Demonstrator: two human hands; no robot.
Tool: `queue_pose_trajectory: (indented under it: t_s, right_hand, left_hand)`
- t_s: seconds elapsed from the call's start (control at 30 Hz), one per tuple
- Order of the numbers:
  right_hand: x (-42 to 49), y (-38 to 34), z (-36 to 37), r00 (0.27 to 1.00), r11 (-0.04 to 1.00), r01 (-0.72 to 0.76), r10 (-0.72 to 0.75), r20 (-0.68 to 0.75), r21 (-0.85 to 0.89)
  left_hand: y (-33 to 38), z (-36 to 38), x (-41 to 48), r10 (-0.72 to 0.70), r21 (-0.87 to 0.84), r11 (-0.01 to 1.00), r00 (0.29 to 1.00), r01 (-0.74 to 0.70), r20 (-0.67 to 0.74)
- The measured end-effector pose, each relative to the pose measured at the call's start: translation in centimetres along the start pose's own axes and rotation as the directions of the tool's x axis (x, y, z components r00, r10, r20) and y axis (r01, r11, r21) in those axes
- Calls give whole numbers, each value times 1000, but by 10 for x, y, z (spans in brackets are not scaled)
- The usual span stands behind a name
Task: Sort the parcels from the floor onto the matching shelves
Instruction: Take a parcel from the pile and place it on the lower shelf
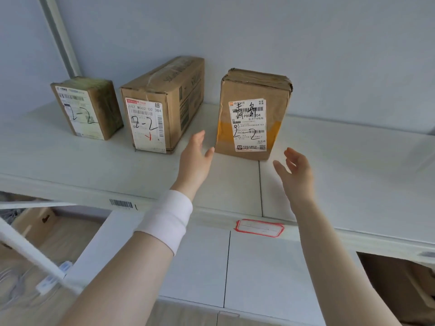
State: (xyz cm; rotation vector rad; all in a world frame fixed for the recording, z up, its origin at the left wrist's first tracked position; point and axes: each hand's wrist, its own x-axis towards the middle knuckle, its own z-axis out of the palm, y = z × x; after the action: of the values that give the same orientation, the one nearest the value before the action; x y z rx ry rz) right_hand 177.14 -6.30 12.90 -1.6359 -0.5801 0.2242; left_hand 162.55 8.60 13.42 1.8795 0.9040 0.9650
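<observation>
Three brown cardboard parcels marked 2-2 stand on the white metal shelf across mid-frame, judged sorted; left hand and right hand flank the rightmost, fingers spread, holding nothing; floor stock unseen, remainder unknown.

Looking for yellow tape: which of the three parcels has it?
The rightmost parcel; a yellow band crosses its front. The middle parcel and left parcel show none.

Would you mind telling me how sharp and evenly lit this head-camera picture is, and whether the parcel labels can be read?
Head view: soft, even light, faint shadows, no glare; the handwritten 2-2 on the right parcel reads clearly, its fine print blurs; the upright post leans with wide-angle distortion.
</observation>
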Motion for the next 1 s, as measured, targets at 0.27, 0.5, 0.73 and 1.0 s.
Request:
queue_pose_trajectory:
  t_s: [0.27,0.5,0.73,1.0]
  right_hand:
    - [-72,0,-19,978,987,134,-117,173,-90]
    - [-155,0,-20,869,907,412,-364,335,-83]
    - [-259,23,13,736,885,464,-360,572,-39]
    - [-396,81,48,461,881,440,-55,886,-174]
  left_hand:
    - [20,-15,-111,27,81,997,990,-16,-137]
    - [16,-49,-207,29,159,987,969,11,-246]
    - [-21,-106,-303,-91,359,913,955,194,-284]
    - [-92,-154,-451,-481,374,707,796,600,-366]
